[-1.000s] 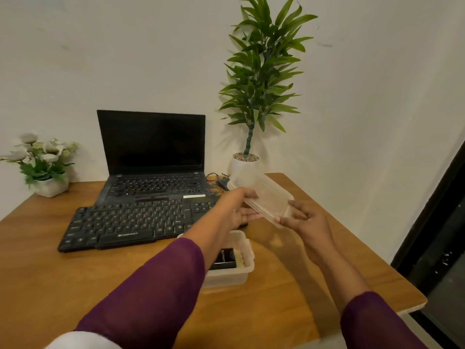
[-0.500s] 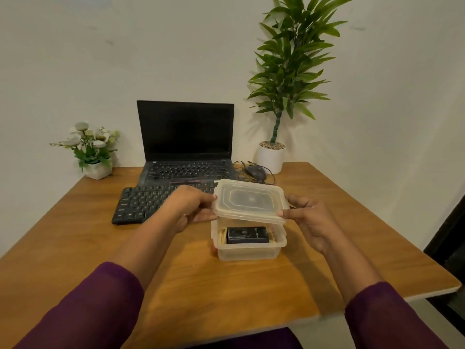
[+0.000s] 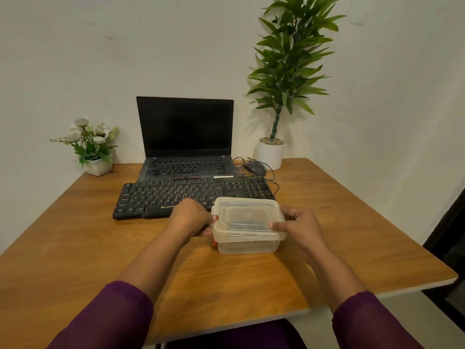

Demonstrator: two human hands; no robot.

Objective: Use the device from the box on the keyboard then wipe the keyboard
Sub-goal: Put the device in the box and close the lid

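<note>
A clear plastic box [image 3: 247, 246] stands on the wooden table [image 3: 75, 248] in front of a black keyboard [image 3: 166, 197]. Its clear lid [image 3: 247, 217] sits on top of it. My left hand [image 3: 191, 219] grips the lid's left edge, thumb on the rim. My right hand [image 3: 300, 226] grips the lid's right edge, thumb on top. A dark device shows faintly through the lid inside the box.
A black laptop [image 3: 185, 137] stands open behind the keyboard. A black mouse [image 3: 255, 168] with its cable lies to the right of the laptop. A tall potted plant [image 3: 273, 153] stands back right, a small flower pot [image 3: 97, 165] back left. The table's edge runs close on the right.
The lid, held up to the right a second ago, has come over the box and now sits down on it. Both hands stayed on its edges.
</note>
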